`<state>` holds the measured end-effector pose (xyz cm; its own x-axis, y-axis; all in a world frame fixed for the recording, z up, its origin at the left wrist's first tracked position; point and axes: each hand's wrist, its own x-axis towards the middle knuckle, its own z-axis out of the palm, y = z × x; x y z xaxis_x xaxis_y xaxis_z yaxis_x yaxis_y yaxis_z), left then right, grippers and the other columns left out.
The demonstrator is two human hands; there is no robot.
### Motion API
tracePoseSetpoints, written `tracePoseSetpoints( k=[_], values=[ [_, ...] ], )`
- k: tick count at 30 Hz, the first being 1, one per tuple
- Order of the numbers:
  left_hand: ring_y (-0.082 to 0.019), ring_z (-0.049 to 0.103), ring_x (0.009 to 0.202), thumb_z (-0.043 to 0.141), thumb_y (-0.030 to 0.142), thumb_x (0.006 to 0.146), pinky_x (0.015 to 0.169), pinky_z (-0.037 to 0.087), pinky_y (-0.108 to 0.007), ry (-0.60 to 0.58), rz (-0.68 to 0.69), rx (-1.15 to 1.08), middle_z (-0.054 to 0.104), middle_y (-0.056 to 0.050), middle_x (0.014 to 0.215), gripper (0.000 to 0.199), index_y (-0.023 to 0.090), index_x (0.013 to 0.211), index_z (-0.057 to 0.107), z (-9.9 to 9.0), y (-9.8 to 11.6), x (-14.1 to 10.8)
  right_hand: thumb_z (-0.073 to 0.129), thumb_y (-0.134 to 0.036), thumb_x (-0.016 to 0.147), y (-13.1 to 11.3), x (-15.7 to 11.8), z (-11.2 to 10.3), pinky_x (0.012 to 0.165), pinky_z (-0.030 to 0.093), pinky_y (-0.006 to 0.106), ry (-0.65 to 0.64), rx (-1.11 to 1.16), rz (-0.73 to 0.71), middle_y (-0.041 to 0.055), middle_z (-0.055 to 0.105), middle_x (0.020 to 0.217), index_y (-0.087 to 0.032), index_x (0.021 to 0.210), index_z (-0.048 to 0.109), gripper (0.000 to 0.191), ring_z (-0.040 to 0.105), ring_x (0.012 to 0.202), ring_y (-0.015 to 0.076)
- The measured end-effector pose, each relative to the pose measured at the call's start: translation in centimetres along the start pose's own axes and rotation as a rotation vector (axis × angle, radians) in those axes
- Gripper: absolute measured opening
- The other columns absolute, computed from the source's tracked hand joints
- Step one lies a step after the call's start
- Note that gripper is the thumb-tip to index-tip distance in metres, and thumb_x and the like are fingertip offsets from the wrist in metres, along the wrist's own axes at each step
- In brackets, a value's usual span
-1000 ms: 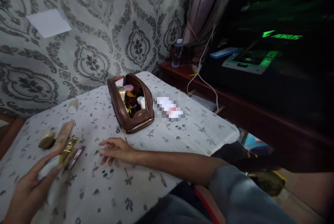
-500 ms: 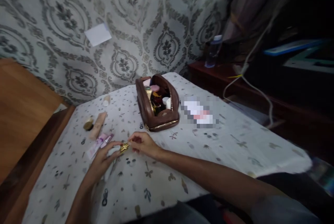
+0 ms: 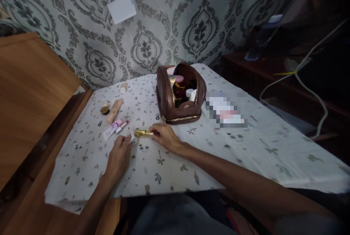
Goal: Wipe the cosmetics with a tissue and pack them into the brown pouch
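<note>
Head view: right hand (image 3: 165, 136), fingers bent and closed together, pinches one end of a slim shiny gold metallic tube (image 3: 143, 133) at the fingertips. Tube lies roughly level, thicker end pointing at the left hand (image 3: 119, 153); cannot tell if it touches the cloth. Left hand has its fingers curled in, back of hand up, with a small whitish piece (image 3: 132, 137) at the fingertips, just beside the tube's thick end; piece blends into the cloth, and cannot tell whether the fingers grip it.

Both hands are near the front of a table under a white cloth with small plant prints (image 3: 175, 176). Just behind the right hand stands an unzipped brown leather bag (image 3: 182, 115), pink and white items visible inside. Pixelated rectangular object (image 3: 224, 110) lies right of the bag.

Beyond the left hand: flat pink-and-white tube (image 3: 112, 129) with a small purplish-pink tube (image 3: 122, 126) beside it, then a flat beige tube (image 3: 115, 111), a small round olive-gold item (image 3: 104, 109) near that, and a short beige tube with a white end (image 3: 124, 88) toward the patterned grey wall (image 3: 146, 49).
</note>
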<state>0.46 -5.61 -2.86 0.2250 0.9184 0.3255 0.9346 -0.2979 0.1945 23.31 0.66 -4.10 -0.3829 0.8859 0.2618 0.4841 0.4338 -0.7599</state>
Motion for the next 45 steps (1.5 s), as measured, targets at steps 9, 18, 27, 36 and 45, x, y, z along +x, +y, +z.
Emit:
tracePoseSetpoints(
  k=[9, 18, 27, 36, 45],
  values=[
    [-0.018, 0.063, 0.093, 0.039, 0.028, 0.103, 0.07, 0.051, -0.025, -0.022, 0.138, 0.067, 0.063, -0.006, 0.105, 0.033, 0.027, 0.126, 0.063, 1.3, 5.3, 2.7, 0.067, -0.01, 0.083, -0.2, -0.1, 0.2, 0.072, 0.037, 0.027, -0.053, -0.205, 0.001, 0.0041, 0.061, 0.084, -0.015, 0.08, 0.063, 0.007, 0.055, 0.082, 0.0172],
    [-0.025, 0.064, 0.099, 0.037, 0.025, 0.1, 0.086, 0.053, -0.039, -0.005, -0.082, 0.057, 0.063, -0.012, 0.11, 0.034, 0.018, 0.116, 0.067, 0.4, 1.2, 4.7, 0.067, -0.019, 0.087, -0.3, 0.0, 0.5, 0.072, 0.036, 0.026, -0.056, -0.171, 0.024, 0.0028, 0.062, 0.084, -0.016, 0.085, 0.065, 0.004, 0.054, 0.081, 0.0153],
    [-0.021, 0.063, 0.099, 0.04, 0.029, 0.101, 0.085, 0.053, -0.034, 0.003, 0.032, -0.033, 0.062, -0.009, 0.107, 0.037, 0.021, 0.132, 0.058, 1.6, 2.5, 3.1, 0.06, -0.022, 0.094, -0.2, -0.1, 0.4, 0.075, 0.038, 0.027, -0.034, -0.18, -0.004, 0.0048, 0.063, 0.084, -0.015, 0.086, 0.066, 0.012, 0.056, 0.082, 0.0165],
    [-0.02, 0.063, 0.088, 0.042, 0.027, 0.099, 0.079, 0.053, -0.031, -0.051, 0.003, 0.096, 0.062, -0.008, 0.101, 0.035, 0.021, 0.127, 0.062, 0.6, 2.1, 4.4, 0.063, -0.023, 0.093, -0.2, 0.0, 0.4, 0.074, 0.037, 0.026, -0.043, -0.196, 0.0, 0.0046, 0.063, 0.084, -0.015, 0.087, 0.066, 0.011, 0.055, 0.081, 0.0162],
    [-0.024, 0.062, 0.1, 0.038, 0.029, 0.1, 0.089, 0.05, -0.036, -0.05, -0.013, 0.017, 0.062, -0.011, 0.109, 0.038, 0.019, 0.127, 0.063, -0.7, 1.5, 5.2, 0.059, -0.022, 0.096, -0.6, -0.5, -0.1, 0.074, 0.038, 0.027, -0.096, -0.21, -0.023, 0.0049, 0.065, 0.087, -0.015, 0.098, 0.068, 0.011, 0.058, 0.084, 0.0169]
  ],
)
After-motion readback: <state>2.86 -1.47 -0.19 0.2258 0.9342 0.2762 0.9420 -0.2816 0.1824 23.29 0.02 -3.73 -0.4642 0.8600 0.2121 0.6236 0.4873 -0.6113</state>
